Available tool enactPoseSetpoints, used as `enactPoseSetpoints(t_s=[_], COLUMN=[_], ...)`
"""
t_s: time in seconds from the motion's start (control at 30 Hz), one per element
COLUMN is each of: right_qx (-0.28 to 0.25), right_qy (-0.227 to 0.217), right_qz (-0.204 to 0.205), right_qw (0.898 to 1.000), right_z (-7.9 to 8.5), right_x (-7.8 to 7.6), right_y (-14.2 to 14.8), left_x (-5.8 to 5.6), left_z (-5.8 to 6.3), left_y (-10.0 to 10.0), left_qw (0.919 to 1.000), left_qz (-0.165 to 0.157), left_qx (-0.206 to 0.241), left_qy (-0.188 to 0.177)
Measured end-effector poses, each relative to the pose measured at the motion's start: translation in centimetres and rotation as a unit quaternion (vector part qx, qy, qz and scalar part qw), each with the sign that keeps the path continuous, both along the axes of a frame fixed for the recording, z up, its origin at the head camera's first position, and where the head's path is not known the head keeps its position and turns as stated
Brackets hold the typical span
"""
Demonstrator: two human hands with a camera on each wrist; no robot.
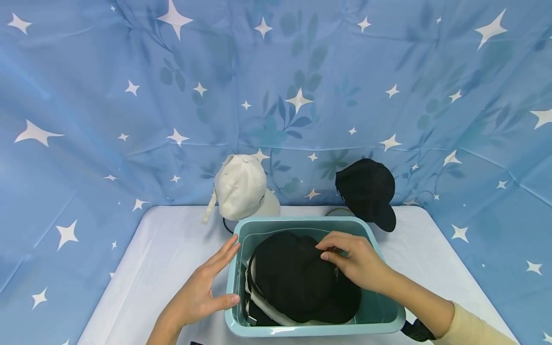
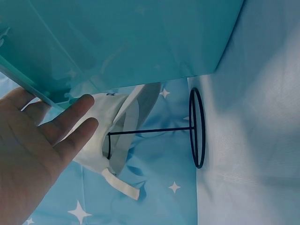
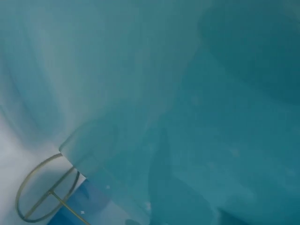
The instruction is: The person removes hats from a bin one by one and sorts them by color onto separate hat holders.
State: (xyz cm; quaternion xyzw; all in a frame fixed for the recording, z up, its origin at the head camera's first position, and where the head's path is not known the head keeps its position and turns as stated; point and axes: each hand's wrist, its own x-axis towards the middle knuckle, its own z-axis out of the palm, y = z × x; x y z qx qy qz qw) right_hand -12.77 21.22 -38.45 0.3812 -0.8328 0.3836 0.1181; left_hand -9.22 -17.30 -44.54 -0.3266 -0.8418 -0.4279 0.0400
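Observation:
A teal plastic bin (image 1: 316, 330) holds several caps, with a black cap (image 1: 293, 278) on top and pale caps partly hidden under it. My left hand (image 1: 200, 290) is at the bin's left rim, thumb and fingers spread. In the left wrist view, the fingers of the left hand (image 2: 35, 140) extend straight beside the bin wall (image 2: 140, 42). Over the right part of the black cap is my right hand (image 1: 360, 261), its fingers loosely bent and a small gap between thumb and index finger. The right wrist view is filled mostly by the bin's wall (image 3: 140, 70).
Behind the bin, a white cap (image 1: 241, 187) hangs on a black wire stand (image 2: 197, 129) at the left. Another black cap (image 1: 368, 191) is on a brass-coloured wire stand (image 3: 47, 192) at the right. The white-covered table (image 1: 142, 268) backs onto a blue star-patterned curtain (image 1: 276, 72).

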Motion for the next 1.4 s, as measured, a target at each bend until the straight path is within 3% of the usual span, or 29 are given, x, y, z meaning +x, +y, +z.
enactPoseSetpoints(t_s=[0.23, 1.1, 1.4], right_qx=[-0.004, -0.021, -0.011], right_qy=[-0.011, 0.063, 0.083], right_qz=[0.005, 0.016, -0.008], right_qw=[1.000, 0.998, 0.996], right_z=[1.8, 6.6, 8.2], right_x=[0.1, -0.5, -0.6], right_y=[0.3, 1.8, 2.3], left_x=[-0.1, -0.1, 0.0], left_z=[-0.2, 0.0, -0.2], left_y=[-0.1, -0.1, -0.1], left_qw=[1.0000, 0.9999, 0.9999], left_qz=[0.001, 0.006, 0.007], left_qx=[0.000, -0.007, -0.008], left_qy=[0.004, 0.011, 0.007])
